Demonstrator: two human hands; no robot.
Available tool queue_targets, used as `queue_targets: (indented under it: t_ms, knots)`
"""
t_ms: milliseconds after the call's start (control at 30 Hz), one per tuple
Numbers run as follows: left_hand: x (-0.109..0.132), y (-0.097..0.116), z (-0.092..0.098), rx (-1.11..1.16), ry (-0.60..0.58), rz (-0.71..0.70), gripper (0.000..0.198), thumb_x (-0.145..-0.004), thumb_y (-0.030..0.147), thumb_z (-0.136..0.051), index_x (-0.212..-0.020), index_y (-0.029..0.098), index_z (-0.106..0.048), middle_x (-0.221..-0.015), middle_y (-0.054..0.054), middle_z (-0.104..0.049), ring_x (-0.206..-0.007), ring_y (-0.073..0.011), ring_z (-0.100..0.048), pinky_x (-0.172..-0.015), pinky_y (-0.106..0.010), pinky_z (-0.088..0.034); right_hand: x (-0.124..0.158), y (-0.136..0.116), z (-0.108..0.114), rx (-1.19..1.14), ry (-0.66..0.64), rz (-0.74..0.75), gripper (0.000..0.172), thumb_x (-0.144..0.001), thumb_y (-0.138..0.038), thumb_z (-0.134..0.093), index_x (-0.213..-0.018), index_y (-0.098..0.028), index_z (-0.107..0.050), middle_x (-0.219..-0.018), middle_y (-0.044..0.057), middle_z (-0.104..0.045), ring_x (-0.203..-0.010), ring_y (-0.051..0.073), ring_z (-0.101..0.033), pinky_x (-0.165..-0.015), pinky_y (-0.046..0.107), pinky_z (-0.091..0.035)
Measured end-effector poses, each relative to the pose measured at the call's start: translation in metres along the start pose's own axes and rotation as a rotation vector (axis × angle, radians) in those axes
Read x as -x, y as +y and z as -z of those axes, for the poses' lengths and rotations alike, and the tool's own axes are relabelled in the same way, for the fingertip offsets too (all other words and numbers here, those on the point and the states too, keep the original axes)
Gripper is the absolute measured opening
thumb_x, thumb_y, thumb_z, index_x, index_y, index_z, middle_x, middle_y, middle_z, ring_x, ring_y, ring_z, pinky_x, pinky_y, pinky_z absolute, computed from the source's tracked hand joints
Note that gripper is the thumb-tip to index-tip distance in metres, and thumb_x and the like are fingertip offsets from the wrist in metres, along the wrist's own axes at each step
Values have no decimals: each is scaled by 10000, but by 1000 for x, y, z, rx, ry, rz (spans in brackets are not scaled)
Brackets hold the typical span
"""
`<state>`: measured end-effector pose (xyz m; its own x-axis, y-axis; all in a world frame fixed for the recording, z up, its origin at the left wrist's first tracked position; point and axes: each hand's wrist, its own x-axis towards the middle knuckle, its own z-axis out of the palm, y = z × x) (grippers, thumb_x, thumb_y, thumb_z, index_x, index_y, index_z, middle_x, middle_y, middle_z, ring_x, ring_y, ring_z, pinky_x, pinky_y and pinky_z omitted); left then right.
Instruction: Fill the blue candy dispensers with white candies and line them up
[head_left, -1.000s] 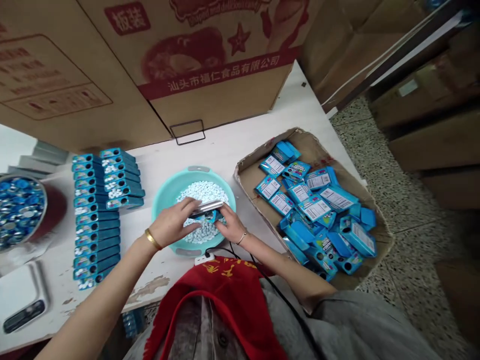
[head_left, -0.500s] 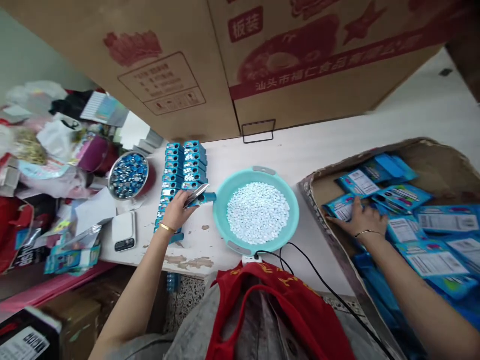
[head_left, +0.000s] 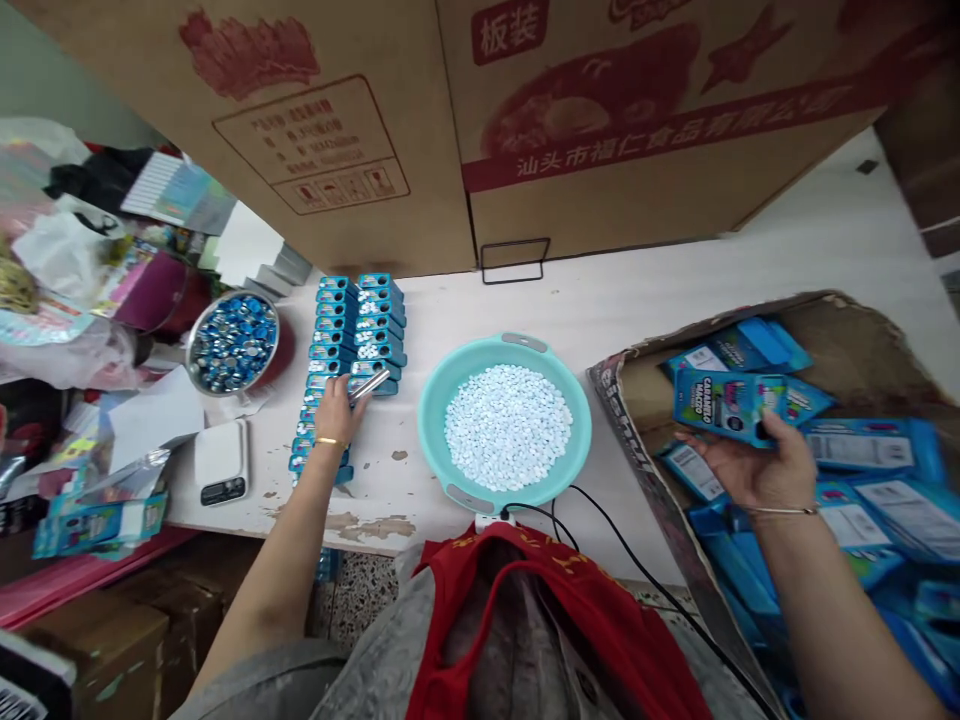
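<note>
My left hand (head_left: 337,412) is closed around a short, shiny metal tool (head_left: 369,386) whose exact kind I cannot make out. It rests over two rows of small blue boxes (head_left: 330,338), right by a box (head_left: 376,372) at the near end of the right row. Several boxes in that row show white candies at their round openings. My right hand (head_left: 765,465) grips a flat blue candy box (head_left: 727,405), printed side up, above a cardboard carton (head_left: 634,400) of similar boxes. Between my hands stands a turquoise basin (head_left: 430,410) of small white candies (head_left: 510,425).
A metal bowl (head_left: 196,370) of blue-and-silver pieces and a white scale (head_left: 222,460) are at left, near piled bags and packets. Large cardboard boxes (head_left: 600,210) wall off the back. A black cable (head_left: 637,550) runs from the basin's front edge.
My right hand has lifted a flat blue box from the carton and turned palm up. My left hand has shifted left; the blue box under its tool now sits at the right row's end.
</note>
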<state>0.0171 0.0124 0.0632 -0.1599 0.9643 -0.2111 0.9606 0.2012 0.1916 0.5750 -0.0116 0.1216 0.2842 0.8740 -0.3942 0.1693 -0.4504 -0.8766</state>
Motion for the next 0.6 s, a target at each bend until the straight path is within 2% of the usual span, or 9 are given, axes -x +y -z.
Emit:
queue_targets:
  t_ms: [67, 167, 267, 333, 467, 533, 600]
  knots:
    - [12, 28, -4, 105, 17, -119, 354, -960, 335, -376, -1225, 121, -472, -1150, -157, -557, -1100, -252, -542, -940, -366, -437, 21, -29, -2, -184, -99, 34, 735, -875, -656, -63, -1424, -278, -371, -1394, 209, -469, -1164, 372, -576, -681, 517, -528]
    - [24, 88, -20, 251, -172, -434, 309, -970, 330, -379, -1184, 152, -511, -1067, -111, -596, -1026, -211, -570, -921, -338, -456, 46, -52, -18, -465, -270, -30, 868, -736, -877, -138, -1337, -350, -476, -1340, 164, -539, -1137, 378, -577, -631, 489, -516]
    - [19, 145, -43, 269, -356, -625, 323, -948, 371, -453, -1183, 161, -528, -1080, -104, -605, -1018, -215, -580, -897, -333, -468, 61, -45, -43, -671, -422, -216, 933, -561, -962, -375, -1219, -330, -570, -1193, 127, -646, -988, 357, -637, -589, 440, -519]
    - [6, 172, -57, 226, -372, -618, 338, -936, 365, -487, -1194, 150, -526, -1090, -112, -604, -1029, -227, -577, -900, -340, -465, 68, -28, -61, -747, -420, -316, 882, -553, -935, -461, -1145, -297, -605, -1084, 107, -692, -885, 329, -665, -542, 399, -516]
    - [-21, 200, -82, 42, -251, -516, 288, -960, 227, -408, -1208, 140, -523, -1119, -133, -580, -1062, -246, -541, -910, -365, -446, 75, 8, -86, -747, -360, -437, 813, -600, -917, -450, -999, -235, -643, -856, 93, -721, -703, 292, -682, -431, 332, -475]
    - [-23, 207, -94, -36, -238, -560, 300, -954, 150, -362, -1206, 148, -524, -1155, -138, -564, -1079, -249, -517, -915, -377, -438, 76, 19, -94, -706, -346, -462, 845, -592, -936, -414, -955, -210, -649, -778, 94, -716, -607, 270, -669, -393, 312, -448]
    - [-13, 209, -104, -62, -271, -665, 324, -945, 113, -342, -1217, 154, -514, -1167, -135, -558, -1075, -243, -507, -917, -382, -437, 74, 27, -98, -672, -316, -453, 866, -585, -947, -394, -931, -195, -650, -736, 92, -709, -532, 243, -644, -359, 292, -414]
